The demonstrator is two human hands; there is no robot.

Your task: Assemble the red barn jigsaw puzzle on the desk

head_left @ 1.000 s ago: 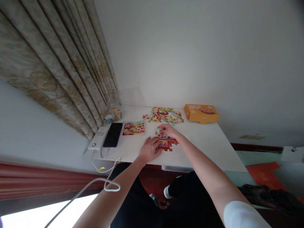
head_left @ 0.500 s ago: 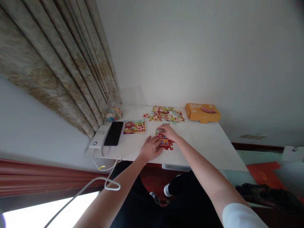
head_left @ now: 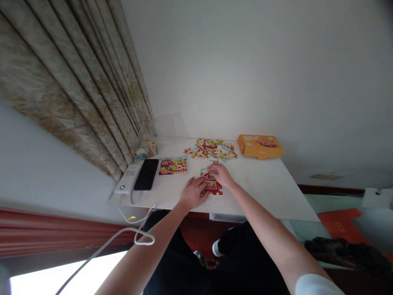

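Note:
A small joined section of jigsaw puzzle (head_left: 211, 187), showing a red barn, lies near the table's front edge. My left hand (head_left: 193, 193) rests flat along its left side, fingers spread with their tips on the pieces. At the upper right of the section my right hand (head_left: 222, 175) bends its fingers and thumb together over a puzzle piece, which they mostly cover. Just beyond that hand lies a small loose piece (head_left: 215, 162). Many loose puzzle pieces (head_left: 211, 148) are spread toward the wall. A picture card (head_left: 173, 165) with a barn and a cow lies to the left.
A black phone (head_left: 146, 174) and a white power bank (head_left: 127, 179) with a white cable (head_left: 135, 231) occupy the left side. Behind them stands a clear bag of pieces (head_left: 146, 149) by the curtain (head_left: 101, 82). An orange box (head_left: 260, 146) is at the back right of the white table (head_left: 270, 188).
My right hand has shifted slightly right, uncovering more of the barn section's top. The left hand stays almost in place, and the view has moved a little.

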